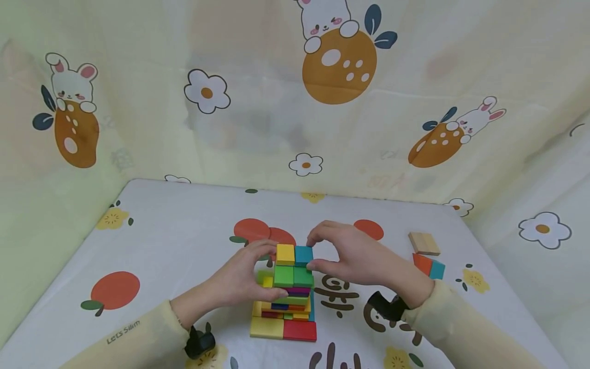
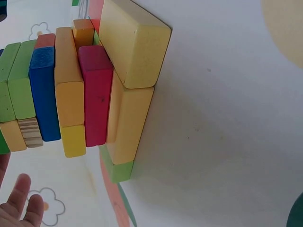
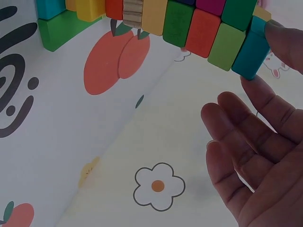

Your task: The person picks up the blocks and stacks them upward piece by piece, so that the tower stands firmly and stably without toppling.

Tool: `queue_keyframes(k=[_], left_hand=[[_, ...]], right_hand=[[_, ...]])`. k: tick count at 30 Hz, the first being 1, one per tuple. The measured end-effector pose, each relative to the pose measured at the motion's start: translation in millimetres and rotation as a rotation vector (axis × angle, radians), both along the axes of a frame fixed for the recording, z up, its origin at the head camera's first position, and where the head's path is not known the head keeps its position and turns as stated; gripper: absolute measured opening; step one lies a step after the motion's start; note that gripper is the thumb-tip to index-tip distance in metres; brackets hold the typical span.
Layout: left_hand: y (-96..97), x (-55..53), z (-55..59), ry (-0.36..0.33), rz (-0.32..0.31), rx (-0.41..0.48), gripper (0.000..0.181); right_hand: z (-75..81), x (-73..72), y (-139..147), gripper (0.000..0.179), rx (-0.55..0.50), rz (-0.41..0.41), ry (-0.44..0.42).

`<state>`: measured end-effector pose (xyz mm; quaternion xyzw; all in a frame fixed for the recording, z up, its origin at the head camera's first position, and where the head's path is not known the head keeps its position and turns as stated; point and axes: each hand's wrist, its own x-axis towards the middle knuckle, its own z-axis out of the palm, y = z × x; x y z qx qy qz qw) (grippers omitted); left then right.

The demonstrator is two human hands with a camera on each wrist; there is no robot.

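A tower of coloured wooden blocks stands on the printed cloth, its base a pale yellow block beside a red block. On the top layer a yellow block sits next to a teal block. My right hand pinches this teal block between thumb and forefinger, the other fingers spread below. From the left, my left hand reaches about the tower, thumb at the front by the purple layer and fingers behind. In the left wrist view some fingers extend loosely, apart from the blocks.
To the right of the tower lie a plain wooden block, an orange-red block and a blue block. Patterned curtains rise behind the table. Layers of the tower jut out unevenly at its sides.
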<state>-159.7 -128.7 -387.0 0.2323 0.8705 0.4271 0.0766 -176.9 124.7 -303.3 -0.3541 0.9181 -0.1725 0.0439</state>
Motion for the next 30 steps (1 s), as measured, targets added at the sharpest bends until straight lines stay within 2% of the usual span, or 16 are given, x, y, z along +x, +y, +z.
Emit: queue_keyframes(k=[17, 22, 26, 30], left_hand=[[0.1, 0.3, 0.1, 0.001, 0.001, 0.000, 0.070], [-0.4, 0.3, -0.2, 0.002, -0.001, 0.005, 0.069], [-0.4, 0.2, -0.5, 0.001, 0.005, 0.004, 0.070], [-0.3, 0.0, -0.3, 0.006, 0.008, -0.008, 0.073]], right_hand=[[-0.3, 0.2, -2, 0.031, 0.008, -0.004, -0.006], [1.0, 1.1, -1, 0.037, 0.009, -0.019, -0.010], [4.4, 3.9, 11, 0.040, -0.007, -0.055, -0.001], [1.5, 9.6, 38, 0.035, -0.015, -0.098, 0.037]])
